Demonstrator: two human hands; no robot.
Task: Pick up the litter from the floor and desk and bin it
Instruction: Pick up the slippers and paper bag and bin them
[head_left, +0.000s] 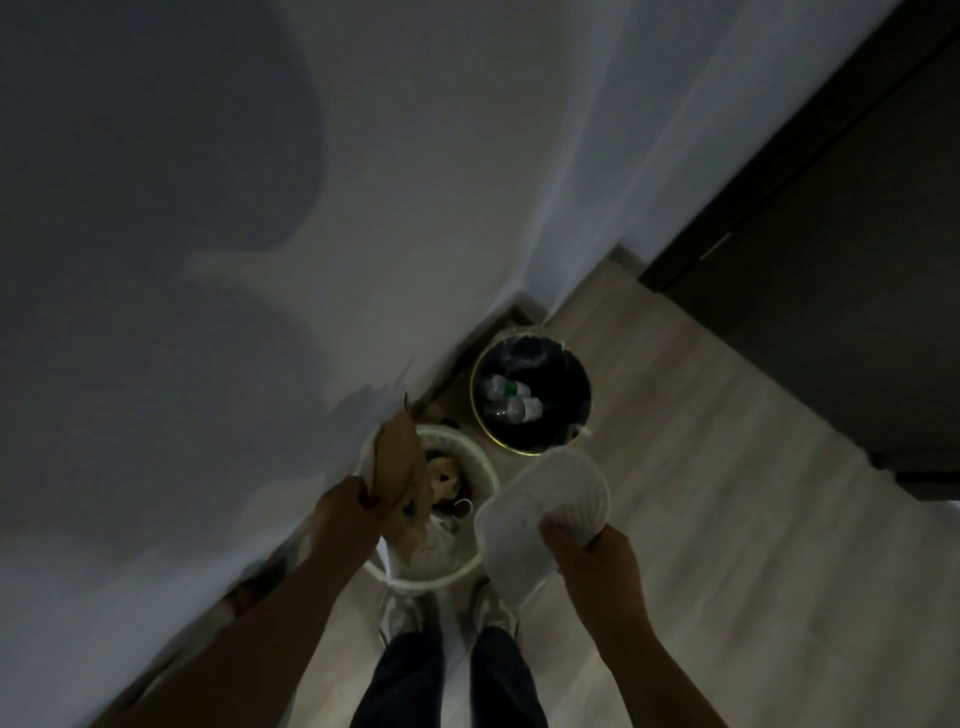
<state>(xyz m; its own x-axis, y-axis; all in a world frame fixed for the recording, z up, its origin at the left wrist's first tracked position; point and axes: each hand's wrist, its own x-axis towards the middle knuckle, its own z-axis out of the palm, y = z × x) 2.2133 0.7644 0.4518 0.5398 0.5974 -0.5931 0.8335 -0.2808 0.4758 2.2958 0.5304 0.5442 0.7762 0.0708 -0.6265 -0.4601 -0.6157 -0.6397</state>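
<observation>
My left hand (345, 506) grips a crumpled piece of brown paper (397, 467) and holds it over the left rim of a white bin (480, 470). That bin has brown and pale rubbish inside. My right hand (587, 551) holds a white plastic takeaway container with its lid (535, 512), just to the right of the white bin and above the floor. A black bin (579, 374) with a gold rim stands farther back, with two clear plastic bottles (511, 400) in it.
A white wall (311, 208) runs along the left, close behind both bins. Pale wooden floor (727, 467) stretches to the right. A dark door or cabinet (831, 208) stands at the upper right. My feet (447, 618) are right in front of the white bin.
</observation>
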